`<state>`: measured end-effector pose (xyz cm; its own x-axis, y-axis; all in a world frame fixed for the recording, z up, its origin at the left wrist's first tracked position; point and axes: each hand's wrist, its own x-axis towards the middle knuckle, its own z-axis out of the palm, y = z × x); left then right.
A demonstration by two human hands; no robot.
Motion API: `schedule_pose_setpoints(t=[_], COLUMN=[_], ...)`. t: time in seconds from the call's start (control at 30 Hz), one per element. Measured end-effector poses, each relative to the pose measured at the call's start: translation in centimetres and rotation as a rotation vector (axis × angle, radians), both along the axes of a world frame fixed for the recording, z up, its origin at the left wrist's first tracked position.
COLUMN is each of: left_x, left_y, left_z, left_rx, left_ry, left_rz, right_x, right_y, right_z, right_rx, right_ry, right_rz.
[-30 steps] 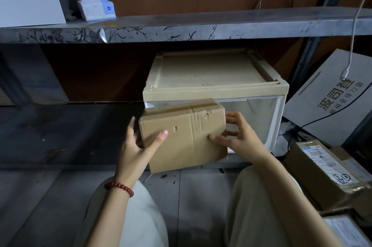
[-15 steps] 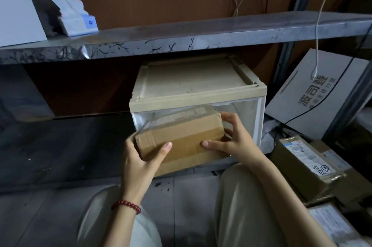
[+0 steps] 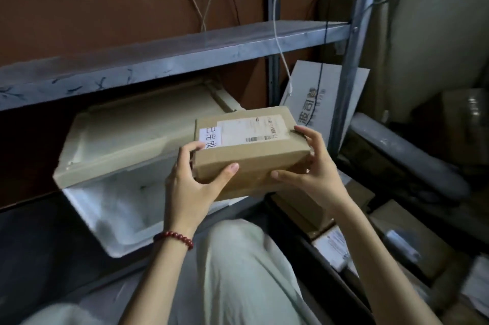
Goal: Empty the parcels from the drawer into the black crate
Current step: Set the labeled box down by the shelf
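Note:
A brown cardboard parcel with a white shipping label on top is held in the air in front of the drawer unit. My left hand grips its left end, thumb on the front face. My right hand grips its right end. The beige drawer unit sits under a metal shelf, its translucent white drawer front facing me. The black crate lies low at the right, its dark rim beside my knee, with several labelled parcels inside.
A grey metal shelf board runs above the drawer unit. An upright shelf post stands at the right. A white printed carton leans behind it. White cables hang down. My knees fill the lower middle.
The parcel has tipped flat, label up, and moved up and to the right, away from the drawer front toward the crate side. Both hands kept their grip. The view swung right.

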<state>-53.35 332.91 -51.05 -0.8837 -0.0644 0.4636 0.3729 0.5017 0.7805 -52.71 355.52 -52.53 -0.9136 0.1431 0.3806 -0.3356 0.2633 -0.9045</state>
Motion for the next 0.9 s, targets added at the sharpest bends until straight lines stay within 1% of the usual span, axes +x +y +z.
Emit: schedule_pose_setpoints(t=[0.1,0.2,0.33,0.43,0.53,0.67,0.77,0.9], left_x=[-0.9,-1.6,-2.2,-2.5,-2.6,-2.3,-2.3,-2.1], left_y=[4.5,8.9,14.3,17.3,19.7,21.2,21.4,21.1], left_z=[-0.1,-0.6,-1.6,-3.0,-5.3,-8.2,-9.4,-10.2], left_rx=[-0.017,-0.055,-0.135,-0.146,-0.239,-0.401,-0.451,-0.484], left_ry=[-0.032,-0.061,-0.119,-0.195,-0.254,-0.302,-0.315,-0.312], left_rz=[-0.125,-0.224,-0.375,-0.472,-0.548,-0.623,-0.698,-0.726], right_x=[1.9,4.1,7.2,9.6,11.3,13.2,14.7,16.0], right_y=[4.0,7.8,11.6,12.9,13.5,13.3,12.5,11.3], right_z=[-1.0,-1.9,-3.7,-6.1,-8.8,-11.2,-12.2,-12.6], right_rx=[-0.062,-0.071,-0.045,0.017,0.027,0.058,0.056,0.027], right_ry=[0.017,0.001,-0.042,-0.081,-0.152,-0.268,-0.342,-0.436], right_rz=[-0.127,-0.271,-0.46,-0.615,-0.737,-0.805,-0.823,-0.858])
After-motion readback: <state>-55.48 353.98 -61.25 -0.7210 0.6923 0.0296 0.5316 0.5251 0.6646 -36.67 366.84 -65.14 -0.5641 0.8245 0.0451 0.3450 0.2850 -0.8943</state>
